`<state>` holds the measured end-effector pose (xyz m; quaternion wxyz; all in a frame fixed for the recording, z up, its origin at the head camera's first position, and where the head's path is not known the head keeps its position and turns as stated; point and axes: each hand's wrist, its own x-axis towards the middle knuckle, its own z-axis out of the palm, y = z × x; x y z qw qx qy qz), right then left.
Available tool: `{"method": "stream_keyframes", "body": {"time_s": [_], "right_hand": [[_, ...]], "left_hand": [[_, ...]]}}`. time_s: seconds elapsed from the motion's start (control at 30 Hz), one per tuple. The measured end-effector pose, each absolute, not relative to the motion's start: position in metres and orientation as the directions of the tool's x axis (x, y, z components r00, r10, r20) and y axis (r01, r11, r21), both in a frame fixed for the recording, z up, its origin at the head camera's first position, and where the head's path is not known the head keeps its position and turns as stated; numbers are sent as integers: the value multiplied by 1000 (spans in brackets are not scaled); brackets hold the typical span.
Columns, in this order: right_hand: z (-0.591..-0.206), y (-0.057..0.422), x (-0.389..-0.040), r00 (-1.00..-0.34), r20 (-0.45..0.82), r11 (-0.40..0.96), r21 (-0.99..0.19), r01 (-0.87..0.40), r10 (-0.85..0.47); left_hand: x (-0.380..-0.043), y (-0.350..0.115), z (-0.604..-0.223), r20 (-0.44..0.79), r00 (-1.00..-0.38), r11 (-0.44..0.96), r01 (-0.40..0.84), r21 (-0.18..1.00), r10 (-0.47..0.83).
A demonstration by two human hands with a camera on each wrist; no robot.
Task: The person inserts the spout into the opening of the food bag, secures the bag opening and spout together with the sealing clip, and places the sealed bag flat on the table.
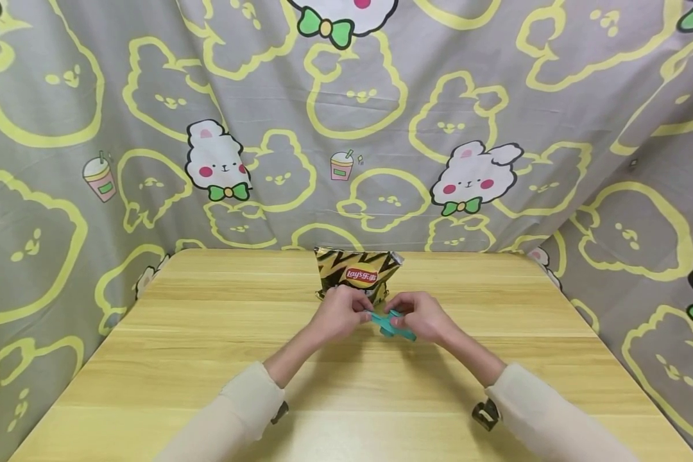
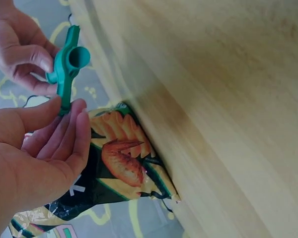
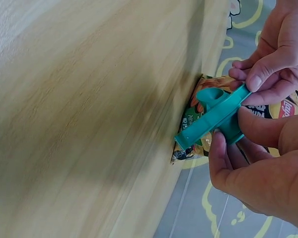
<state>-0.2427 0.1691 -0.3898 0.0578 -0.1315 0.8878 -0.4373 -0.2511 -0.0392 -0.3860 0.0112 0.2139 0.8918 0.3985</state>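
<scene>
Both hands hold a teal bag clip (image 1: 389, 323) with a round spout, raised a little above the table. My left hand (image 1: 341, 312) pinches one end of its bar between thumb and fingertips, as the left wrist view shows on the clip (image 2: 64, 74). Around the round part at the middle, my right hand (image 3: 268, 161) grips with thumb and fingers; the bar's other end sticks out free. Just behind the hands, a gold and black Lay's chip bag (image 1: 346, 266) stands on the table, its lower front partly hidden by my left hand.
The light wooden table (image 1: 208, 359) stretches out on both sides of the hands. A grey patterned curtain (image 1: 289, 96) hangs behind and beside it, close to the back edge. Dark bands (image 1: 486, 414) sit at both wrists, by the pale sleeves.
</scene>
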Motion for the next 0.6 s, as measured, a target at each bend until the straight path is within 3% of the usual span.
{"method": "stream_keyframes", "body": {"time_s": [0.6], "right_hand": [[-370,173,-241,-959,-5,531,-833,-152,-282]], "left_hand": [[-256,-51,-364,19,-903,559,282,780,429]]}}
